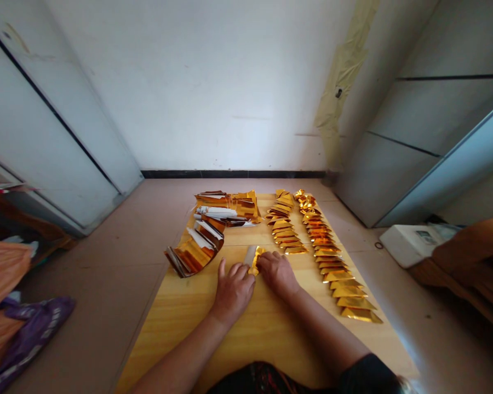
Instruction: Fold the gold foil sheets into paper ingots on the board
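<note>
Paper strip (pixel 251 255), gold and white, pinched between fingers of left hand (pixel 235 289) and right hand (pixel 278 273), both grips closed; folded gold pieces (pixel 327 261) line surface (pixel 254 328) at right.

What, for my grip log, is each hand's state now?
Left hand: at the gold paper; grip can't be told.
Right hand: curled at its right edge; grip hidden.

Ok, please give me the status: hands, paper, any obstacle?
Left hand, right hand: both at gold-and-white paper. Paper partly hidden by hands. No obstacle seen between them.
</note>
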Motion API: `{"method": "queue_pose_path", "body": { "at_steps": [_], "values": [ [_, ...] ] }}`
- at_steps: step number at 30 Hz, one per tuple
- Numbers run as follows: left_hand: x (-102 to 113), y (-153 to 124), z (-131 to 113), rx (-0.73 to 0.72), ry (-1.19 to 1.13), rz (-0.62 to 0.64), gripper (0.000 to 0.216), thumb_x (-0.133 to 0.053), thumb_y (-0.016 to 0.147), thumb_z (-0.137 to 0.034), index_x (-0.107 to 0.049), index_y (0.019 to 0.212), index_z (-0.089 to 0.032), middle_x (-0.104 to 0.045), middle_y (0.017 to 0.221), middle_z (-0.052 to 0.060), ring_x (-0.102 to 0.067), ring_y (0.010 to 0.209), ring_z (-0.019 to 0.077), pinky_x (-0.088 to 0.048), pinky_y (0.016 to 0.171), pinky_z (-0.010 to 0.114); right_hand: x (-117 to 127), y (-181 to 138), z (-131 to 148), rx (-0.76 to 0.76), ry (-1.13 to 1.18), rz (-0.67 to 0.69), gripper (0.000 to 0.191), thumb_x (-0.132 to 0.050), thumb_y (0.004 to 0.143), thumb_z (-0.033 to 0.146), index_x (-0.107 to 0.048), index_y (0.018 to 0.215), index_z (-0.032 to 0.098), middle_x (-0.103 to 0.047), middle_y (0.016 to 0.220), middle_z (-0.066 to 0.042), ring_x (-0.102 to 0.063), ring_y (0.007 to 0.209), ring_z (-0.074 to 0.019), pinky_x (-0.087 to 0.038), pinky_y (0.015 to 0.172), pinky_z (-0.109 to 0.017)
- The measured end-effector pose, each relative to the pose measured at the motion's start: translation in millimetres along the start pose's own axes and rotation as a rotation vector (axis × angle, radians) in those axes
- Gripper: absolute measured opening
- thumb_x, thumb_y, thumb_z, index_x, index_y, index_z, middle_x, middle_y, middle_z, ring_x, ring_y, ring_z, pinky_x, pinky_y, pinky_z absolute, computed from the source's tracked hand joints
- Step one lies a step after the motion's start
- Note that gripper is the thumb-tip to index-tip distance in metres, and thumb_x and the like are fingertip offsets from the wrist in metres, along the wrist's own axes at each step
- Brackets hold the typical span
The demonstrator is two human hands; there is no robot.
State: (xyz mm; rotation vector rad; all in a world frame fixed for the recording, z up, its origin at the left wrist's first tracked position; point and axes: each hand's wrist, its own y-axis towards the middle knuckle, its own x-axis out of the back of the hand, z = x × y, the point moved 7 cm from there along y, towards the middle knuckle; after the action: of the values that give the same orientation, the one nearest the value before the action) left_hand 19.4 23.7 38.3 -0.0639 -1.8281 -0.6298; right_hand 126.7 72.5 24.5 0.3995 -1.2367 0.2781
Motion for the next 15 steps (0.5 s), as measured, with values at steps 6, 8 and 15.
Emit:
{"method": "queue_pose_path", "body": {
  "at_steps": [6, 8, 15],
  "values": [
    [0.5, 9.9, 18.9, 0.002, -0.013, 0.019, 0.017, -0.049, 0.088, -0.017, -0.064, 0.090, -0.023, -0.069, 0.098, 0.002, -0.057, 0.103, 0.0207, -0.022, 0.106, 0.054, 7.5, -7.6, 18.6, 0.105, -0.110, 0.033, 0.018, -0.051, 0.089, 0.023, -0.064, 0.076, 0.020, -0.063, 0.079, -0.006, -0.048, 0.088, -0.0199, -0.029, 0.076, -0.034],
    [-0.8, 10.9, 26.3, -0.002, -0.012, 0.011, 0.020, -0.048, 0.087, -0.014, -0.064, 0.091, -0.024, -0.069, 0.100, 0.002, -0.057, 0.103, 0.0203, -0.024, 0.105, 0.052, 8.4, -8.6, 23.7, 0.128, -0.099, 0.051, 0.017, -0.052, 0.087, 0.022, -0.065, 0.076, 0.020, -0.063, 0.081, -0.006, -0.047, 0.089, -0.0200, -0.029, 0.075, -0.034],
    [-7.4, 11.2, 30.3, -0.083, 0.031, 0.014, 0.019, -0.048, 0.089, -0.016, -0.065, 0.087, -0.023, -0.069, 0.097, 0.002, -0.054, 0.104, 0.0205, -0.034, 0.094, 0.043, 1.6, -10.0, 23.8, 0.138, -0.081, 0.078, 0.013, -0.052, 0.087, 0.022, -0.066, 0.086, 0.022, -0.060, 0.088, -0.005, -0.048, 0.091, -0.0190, -0.030, 0.075, -0.031]
  ]
}}
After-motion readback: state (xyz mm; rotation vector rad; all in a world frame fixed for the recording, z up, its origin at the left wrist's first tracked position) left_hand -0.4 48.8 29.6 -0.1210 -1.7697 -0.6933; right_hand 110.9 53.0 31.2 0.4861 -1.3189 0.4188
